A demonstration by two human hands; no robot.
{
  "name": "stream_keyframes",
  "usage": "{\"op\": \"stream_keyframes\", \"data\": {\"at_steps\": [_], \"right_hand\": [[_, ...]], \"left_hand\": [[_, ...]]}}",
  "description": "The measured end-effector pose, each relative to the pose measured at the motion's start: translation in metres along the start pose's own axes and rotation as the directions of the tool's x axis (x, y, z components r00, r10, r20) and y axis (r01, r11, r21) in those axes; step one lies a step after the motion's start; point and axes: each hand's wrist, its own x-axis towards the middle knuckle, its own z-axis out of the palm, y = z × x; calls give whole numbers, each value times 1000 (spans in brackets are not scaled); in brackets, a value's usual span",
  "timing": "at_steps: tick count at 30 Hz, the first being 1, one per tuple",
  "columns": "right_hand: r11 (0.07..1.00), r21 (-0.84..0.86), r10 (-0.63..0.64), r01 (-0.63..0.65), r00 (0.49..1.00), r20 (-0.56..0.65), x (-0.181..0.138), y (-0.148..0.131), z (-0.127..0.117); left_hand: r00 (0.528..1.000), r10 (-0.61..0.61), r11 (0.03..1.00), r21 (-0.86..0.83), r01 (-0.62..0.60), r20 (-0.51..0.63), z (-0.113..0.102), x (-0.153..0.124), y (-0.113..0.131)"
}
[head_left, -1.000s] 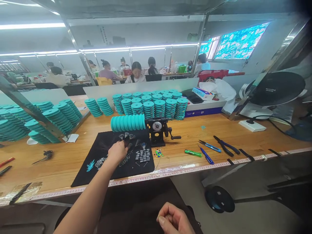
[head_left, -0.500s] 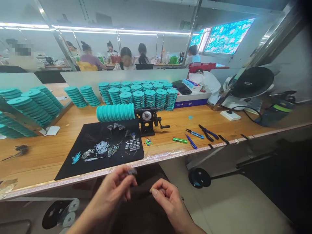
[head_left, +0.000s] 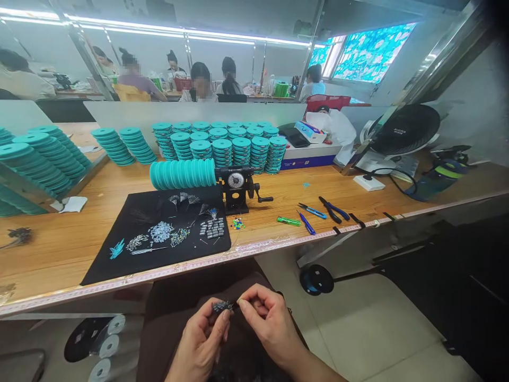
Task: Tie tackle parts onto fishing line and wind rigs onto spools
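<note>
Left hand (head_left: 202, 339) pinches a small dark bundle (head_left: 221, 306), right hand (head_left: 270, 323) pinches its end (finer detail hidden); slack grip could drop it onto the dark lap cloth (head_left: 163, 323)

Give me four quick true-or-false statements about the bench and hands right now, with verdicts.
1. Both hands rest on the mat. False: the left hand and right hand are below the front edge of the wooden bench, off the black cloth mat.
2. The left hand holds a small dark bundle and the right hand pinches its end. True.
3. The long teal roll is mounted on a black dial winder. True.
4. The pliers lie on the mat. False: the blue-handled pliers lie on the bench, right of the mat.
</note>
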Motion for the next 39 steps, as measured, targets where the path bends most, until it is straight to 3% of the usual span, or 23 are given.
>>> {"op": "stream_keyframes", "data": {"at_steps": [5,8,14,19,24,29,32,35,39], "right_hand": [[994,-109,-25,20,999,-48,-1,-7,-2],[997,-73,-14,10,999,-45,0,-3,-1],[988,154,21,-26,999,31,2,8,2],[998,46,36,-37,999,26,2,-2,2],[999,-43,21,-20,1000,11,3,-5,2],[990,138,-3,-2,999,36,5,8,3],[989,149,-18,14,1000,20,6,10,3],[997,61,-47,47,999,-1,4,5,2],[998,22,-58,58,998,1,3,2,2]], "left_hand": [[993,77,989,134,-65,-89,1,-3,8],[992,75,989,136,-61,-101,1,-2,10],[991,104,987,130,-93,-87,1,-1,9],[986,142,974,190,-123,-88,3,-3,13],[995,68,994,96,-61,-73,5,-3,14],[999,-39,997,-64,37,-35,3,0,12],[997,-64,991,-118,59,-39,3,1,13],[994,-19,998,-60,13,-110,6,-3,16],[972,119,982,168,-86,-200,6,-7,20]]}}
